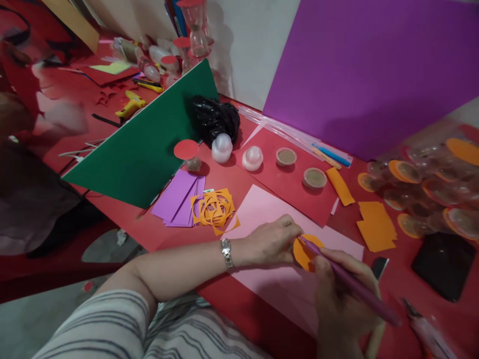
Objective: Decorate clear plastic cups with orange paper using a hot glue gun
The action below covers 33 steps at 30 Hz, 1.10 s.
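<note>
An orange paper disc (304, 251) lies on the pink sheet (269, 209), pinned flat by the left hand (273, 243) so the right hand (342, 294), fingers closed around a purple pen (352, 284), can trace its edge.

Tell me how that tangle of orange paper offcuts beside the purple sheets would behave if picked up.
The orange offcuts look like thin cut paper, so probably very light and floppy. The looping open strips would likely sag, snag and tear easily. Lying partly on the purple sheets, they might drag one along.
</note>
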### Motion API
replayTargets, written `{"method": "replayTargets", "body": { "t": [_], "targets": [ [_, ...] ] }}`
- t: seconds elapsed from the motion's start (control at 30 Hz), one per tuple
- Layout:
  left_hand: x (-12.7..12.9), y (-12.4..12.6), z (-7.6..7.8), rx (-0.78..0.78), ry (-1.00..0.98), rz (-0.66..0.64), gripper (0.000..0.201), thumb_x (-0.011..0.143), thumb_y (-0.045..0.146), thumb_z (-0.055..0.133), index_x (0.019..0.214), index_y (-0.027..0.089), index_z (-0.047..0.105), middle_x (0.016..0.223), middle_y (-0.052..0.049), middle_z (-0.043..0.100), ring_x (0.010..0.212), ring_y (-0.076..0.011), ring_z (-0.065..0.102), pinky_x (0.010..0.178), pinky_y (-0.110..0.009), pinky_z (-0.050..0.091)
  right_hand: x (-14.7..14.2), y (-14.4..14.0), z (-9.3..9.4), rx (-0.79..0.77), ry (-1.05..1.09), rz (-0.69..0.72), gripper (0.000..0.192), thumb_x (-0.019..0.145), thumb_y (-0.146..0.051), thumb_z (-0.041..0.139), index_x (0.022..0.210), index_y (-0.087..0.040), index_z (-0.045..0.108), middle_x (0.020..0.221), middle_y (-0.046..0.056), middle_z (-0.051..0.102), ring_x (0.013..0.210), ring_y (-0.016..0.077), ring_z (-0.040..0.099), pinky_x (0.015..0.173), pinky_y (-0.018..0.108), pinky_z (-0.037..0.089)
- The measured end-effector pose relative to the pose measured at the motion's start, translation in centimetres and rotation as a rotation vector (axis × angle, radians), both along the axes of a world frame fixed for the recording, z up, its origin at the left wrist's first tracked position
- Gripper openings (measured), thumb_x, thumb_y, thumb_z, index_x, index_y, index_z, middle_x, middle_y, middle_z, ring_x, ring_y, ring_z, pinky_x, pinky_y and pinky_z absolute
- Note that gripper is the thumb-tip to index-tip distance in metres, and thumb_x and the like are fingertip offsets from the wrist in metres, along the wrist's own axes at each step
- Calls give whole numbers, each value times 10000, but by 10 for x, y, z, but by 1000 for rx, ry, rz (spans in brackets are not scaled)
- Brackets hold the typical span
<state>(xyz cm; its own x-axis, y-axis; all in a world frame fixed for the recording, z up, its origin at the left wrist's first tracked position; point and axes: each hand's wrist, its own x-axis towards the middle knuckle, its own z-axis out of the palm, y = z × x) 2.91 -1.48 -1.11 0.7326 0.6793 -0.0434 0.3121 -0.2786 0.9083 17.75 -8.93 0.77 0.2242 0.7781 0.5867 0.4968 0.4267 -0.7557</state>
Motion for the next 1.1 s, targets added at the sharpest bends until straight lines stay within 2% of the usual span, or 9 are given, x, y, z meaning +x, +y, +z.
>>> {"method": "replayTargets", "body": {
  "t": [0.1, 0.23, 0.43, 0.53, 0.7, 0.93, 1.1],
  "targets": [
    [-2, 0, 3, -18, -9, -6, 290, 862, 307, 749, 1079, 189, 597, 1082, -66, 560, 963, -181, 582, 780, -271, 509, -2, 0, 2, 31, 38, 15, 172, 842, -90, 701, 980, -193, 694, 757, -10, 687, 605, 119, 630, 529, 230, 486],
    [-6, 1, 6, -35, -38, 49, 245, 835, 286, 773, 988, 180, 613, 1006, -63, 578, 942, -193, 578, 791, -287, 500, -2, -1, 4, 26, 52, 3, 145, 852, -101, 688, 959, -199, 687, 737, -11, 663, 587, 120, 600, 513, 238, 459],
    [-10, 3, 8, -62, -53, 47, 243, 814, 228, 776, 961, 181, 589, 991, -64, 584, 925, -191, 565, 753, -273, 486, -6, 2, 10, 13, -96, 20, 125, 855, -109, 671, 948, -189, 647, 707, -29, 643, 537, 92, 582, 449, 191, 417],
    [-10, 3, 8, -66, -50, 46, 252, 806, 226, 781, 954, 177, 583, 988, -68, 583, 914, -192, 563, 754, -279, 486, -8, 5, 12, 17, -131, 23, 110, 862, -112, 663, 932, -192, 635, 671, -40, 636, 516, 96, 590, 452, 192, 431],
    [-9, 4, 7, -73, -46, 29, 258, 812, 239, 776, 947, 173, 566, 997, -74, 574, 903, -193, 561, 736, -283, 484, -8, 6, 8, 31, -154, 24, 117, 868, -115, 667, 955, -189, 642, 721, -18, 676, 558, 111, 634, 480, 207, 473],
    [-9, 5, 8, -65, -31, 23, 272, 809, 242, 784, 936, 177, 552, 985, -65, 559, 900, -192, 556, 729, -280, 477, -8, 4, 9, -1, -200, -2, 80, 871, -127, 673, 906, -192, 644, 631, -51, 616, 473, 83, 556, 446, 188, 434],
    [-9, 4, 7, -67, -40, 34, 277, 806, 237, 785, 946, 177, 553, 987, -59, 559, 898, -184, 556, 728, -274, 475, -7, 3, 8, -5, -155, 14, 88, 870, -116, 665, 906, -194, 646, 661, -35, 631, 508, 92, 581, 446, 188, 431]
  ]
}}
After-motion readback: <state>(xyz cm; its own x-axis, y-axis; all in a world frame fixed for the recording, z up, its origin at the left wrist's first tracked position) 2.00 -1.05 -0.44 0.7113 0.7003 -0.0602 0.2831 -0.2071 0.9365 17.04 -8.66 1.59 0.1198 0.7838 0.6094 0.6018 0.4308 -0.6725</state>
